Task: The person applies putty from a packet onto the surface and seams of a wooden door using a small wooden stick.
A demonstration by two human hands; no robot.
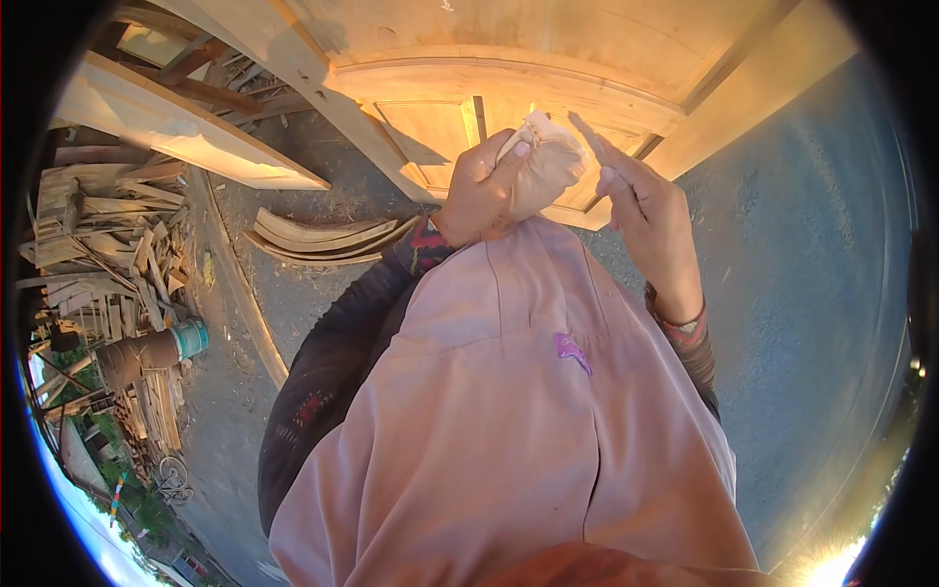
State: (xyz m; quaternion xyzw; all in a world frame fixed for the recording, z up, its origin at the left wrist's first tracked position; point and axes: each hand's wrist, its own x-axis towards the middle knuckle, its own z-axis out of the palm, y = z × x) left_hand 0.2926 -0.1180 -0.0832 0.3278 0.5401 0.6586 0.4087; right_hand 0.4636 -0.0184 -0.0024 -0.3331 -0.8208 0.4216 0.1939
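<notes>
My left hand (476, 188) is closed around a crumpled, pale, bag-like bundle (544, 168), its thumb pressed against the gathered upper part. What the bundle contains, if anything, does not show. Just right of it, my right hand (653, 210) is raised with its fingers stretched toward the bundle and its thumb apart. A small gap separates the two. Both hands are in front of a pale wooden panelled door (509, 78) lit by warm light. A long pinkish garment (509, 411) covers my body below them.
Bent wooden strips (318, 238) lie on the ground at left, near a long board (235, 274). A large plank (186, 127) juts in at upper left. Beyond are a pile of scrap wood (108, 225), a brown cylinder with a teal end (152, 354) and a bicycle (174, 481).
</notes>
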